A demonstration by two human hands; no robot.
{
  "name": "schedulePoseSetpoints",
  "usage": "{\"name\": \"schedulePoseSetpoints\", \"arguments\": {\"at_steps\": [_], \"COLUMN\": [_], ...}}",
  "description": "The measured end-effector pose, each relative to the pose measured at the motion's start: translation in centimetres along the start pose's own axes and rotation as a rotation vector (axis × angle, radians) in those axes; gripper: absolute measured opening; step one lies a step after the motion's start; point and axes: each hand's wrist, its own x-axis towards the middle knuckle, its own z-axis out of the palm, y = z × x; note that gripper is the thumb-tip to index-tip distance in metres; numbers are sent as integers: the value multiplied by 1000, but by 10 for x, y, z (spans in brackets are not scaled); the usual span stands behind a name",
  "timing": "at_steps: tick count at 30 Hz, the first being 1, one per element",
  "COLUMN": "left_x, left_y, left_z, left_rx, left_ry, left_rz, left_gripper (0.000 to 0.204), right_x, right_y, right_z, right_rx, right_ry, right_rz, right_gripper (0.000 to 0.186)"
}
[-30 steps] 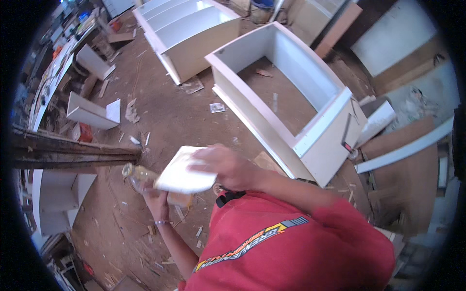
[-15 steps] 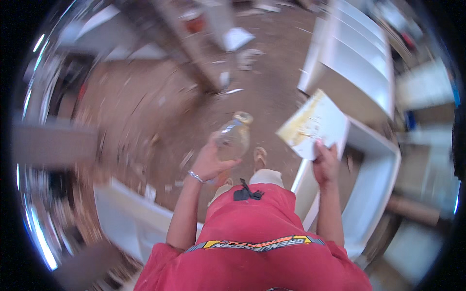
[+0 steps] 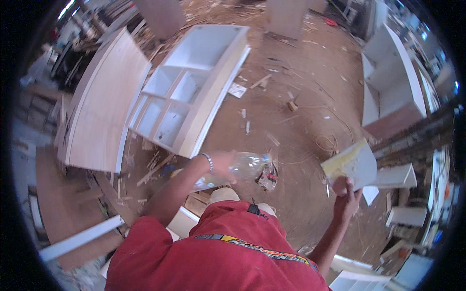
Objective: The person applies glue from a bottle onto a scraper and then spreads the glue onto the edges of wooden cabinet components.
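Observation:
My left hand (image 3: 222,165) is wrapped round a clear plastic bottle (image 3: 248,165), which lies sideways in the grip with its neck toward the right. A bracelet circles that wrist. Out to the right, my right hand (image 3: 346,202) pinches the near edge of a small white board (image 3: 360,164), thumb on top. A yellowish, glue-like smear runs along the board's left side. Both things are held above the floor, apart from each other. A crumpled plastic wrapper (image 3: 267,176) lies on the ground just beyond the bottle's neck.
A white cabinet with compartments (image 3: 213,104) lies at the left, beside a large curved wooden panel (image 3: 104,104). Another open white cabinet (image 3: 394,80) stands at the far right. Wood scraps (image 3: 292,105) and a thin looped cord (image 3: 327,143) lie on the brown floor (image 3: 301,72).
My view has turned, bringing the compartmented cabinet in at the left. The bottle has tipped from neck-away to pointing right. Both hands keep their holds.

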Motion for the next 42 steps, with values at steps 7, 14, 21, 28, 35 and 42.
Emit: {"name": "schedulePoseSetpoints", "arguments": {"at_steps": [7,14,21,28,35,42], "left_x": [-190,-311,-340,-290,-259,-260], "left_y": [-208,-227,-220,-263,-295,-304], "left_z": [-25,-120,-189,-277,-402,-473], "left_rx": [47,370,664,620,500,506], "left_ry": [23,118,207,180,236,236], "left_rz": [-573,-984,-1022,-971,-971,-1090], "left_gripper": [96,61,67,83,92,97], "right_x": [-56,-130,-140,-98,-44,-35], "right_y": [135,220,242,278,245,210], "right_z": [286,451,562,646,776,866], "right_rx": [-262,-208,-105,-11,-52,70], "right_ry": [-556,-1010,-1114,-1175,-1314,-1428], "right_rz": [237,642,946,916,732,662], "right_gripper": [48,34,40,41,33,32]}}
